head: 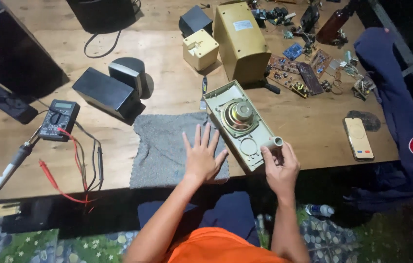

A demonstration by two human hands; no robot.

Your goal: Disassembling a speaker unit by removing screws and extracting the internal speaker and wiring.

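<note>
Left hand [200, 158]: fingers spread, flat on nubby grey cloth [160, 146], bench [119, 73] centre. Right hand [279, 163]: grip closed round short pale tube [273, 143]. Tube touches beige plastic speaker panel [238, 124], round cone, at cloth's 3 o'clock.

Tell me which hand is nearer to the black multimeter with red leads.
Left. The left hand lies flat on the grey cloth, right of the multimeter; the right hand is farther right, holding a short tube.

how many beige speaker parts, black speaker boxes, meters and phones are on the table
beige speaker parts: 3 (front panel by the right hand, tall box, small box)
black speaker boxes: 2 ()
meters: 1
phones: 1
total: 7
The left hand lies flat on the grey cloth.
</note>
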